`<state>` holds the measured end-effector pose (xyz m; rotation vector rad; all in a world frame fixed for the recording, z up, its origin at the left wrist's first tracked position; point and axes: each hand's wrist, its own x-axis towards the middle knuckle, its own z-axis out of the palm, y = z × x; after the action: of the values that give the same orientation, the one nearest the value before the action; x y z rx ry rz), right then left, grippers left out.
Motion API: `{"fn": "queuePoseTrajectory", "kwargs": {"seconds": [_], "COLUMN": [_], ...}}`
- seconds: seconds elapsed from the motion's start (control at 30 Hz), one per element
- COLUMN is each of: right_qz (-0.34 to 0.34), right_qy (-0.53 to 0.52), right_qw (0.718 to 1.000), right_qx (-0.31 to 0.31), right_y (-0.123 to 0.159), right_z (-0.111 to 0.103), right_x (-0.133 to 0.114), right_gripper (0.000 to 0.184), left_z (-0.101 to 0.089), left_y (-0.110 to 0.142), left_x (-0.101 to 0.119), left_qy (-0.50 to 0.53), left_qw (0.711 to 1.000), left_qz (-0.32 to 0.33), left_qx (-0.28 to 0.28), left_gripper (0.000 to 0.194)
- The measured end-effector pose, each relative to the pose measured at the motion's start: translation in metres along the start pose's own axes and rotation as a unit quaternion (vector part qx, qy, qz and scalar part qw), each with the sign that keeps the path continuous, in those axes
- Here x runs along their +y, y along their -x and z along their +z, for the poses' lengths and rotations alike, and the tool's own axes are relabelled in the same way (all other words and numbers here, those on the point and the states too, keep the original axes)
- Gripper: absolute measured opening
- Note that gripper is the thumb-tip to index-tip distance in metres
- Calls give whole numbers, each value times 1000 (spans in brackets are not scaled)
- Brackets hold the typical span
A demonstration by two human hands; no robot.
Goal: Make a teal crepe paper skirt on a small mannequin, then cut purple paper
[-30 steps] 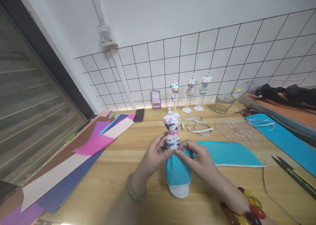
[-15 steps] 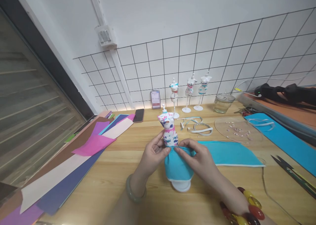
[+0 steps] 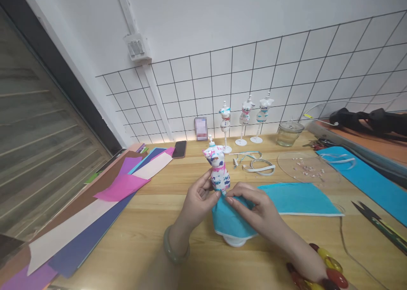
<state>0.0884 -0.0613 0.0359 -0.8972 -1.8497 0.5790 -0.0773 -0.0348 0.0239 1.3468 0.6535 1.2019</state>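
Left hand [image 3: 200, 196], which I read as clamped on a painted dress form [image 3: 220, 171] at the hips, fingers behind and thumb against the gathered top of a turquoise cloth [image 3: 230, 222]; bangle [image 3: 173, 249] at the wrist. Right hand [image 3: 257, 205]: thumb and forefinger together, pinching the cloth's upper edge at the front; beaded bracelet [image 3: 335, 277] at the wrist. The dress form, at centre near the front of the wooden table [image 3: 133, 239], leans toward my left, the cloth around its lower part and a white base [image 3: 235, 241] showing beneath; whether the base touches the table I cannot tell. Beside the right hand, one flat turquoise piece [image 3: 302, 199], pale-edged. Farther right, I list one pair of dark-bladed scissors [image 3: 370, 211] and one long blue strip [image 3: 369, 184]. Behind, coiled ribbon [image 3: 263, 169], a clear disc [image 3: 282, 163] bearing small beads [image 3: 308, 169], three smaller-looking dress forms [image 3: 244, 114], upright, and one glass [image 3: 288, 139] of liquid. Left, layered coloured sheets [image 3: 124, 186] and one dark phone [image 3: 179, 149], lying flat.
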Motion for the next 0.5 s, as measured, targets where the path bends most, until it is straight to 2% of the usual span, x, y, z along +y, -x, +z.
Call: {"fn": "queuePoseTrajectory", "kwargs": {"seconds": [0.23,0.4,0.5], "right_qz": [46,51,48], "right_qy": [-7,-23,-21], "right_qw": [999,998,999], "right_qx": [0,-13,3], "right_y": [1,0,0], "right_z": [1,-1,0], "right_x": [0,-2,0], "right_gripper": [16,16,15], "left_z": [1,1,2], "left_y": [1,2,2], "left_x": [0,-1,-2], "left_qy": [-2,-8,-10], "left_qw": [1000,1000,1000], "left_qz": [1,0,-2], "left_qx": [-5,-5,-2], "left_gripper": [65,66,65]}}
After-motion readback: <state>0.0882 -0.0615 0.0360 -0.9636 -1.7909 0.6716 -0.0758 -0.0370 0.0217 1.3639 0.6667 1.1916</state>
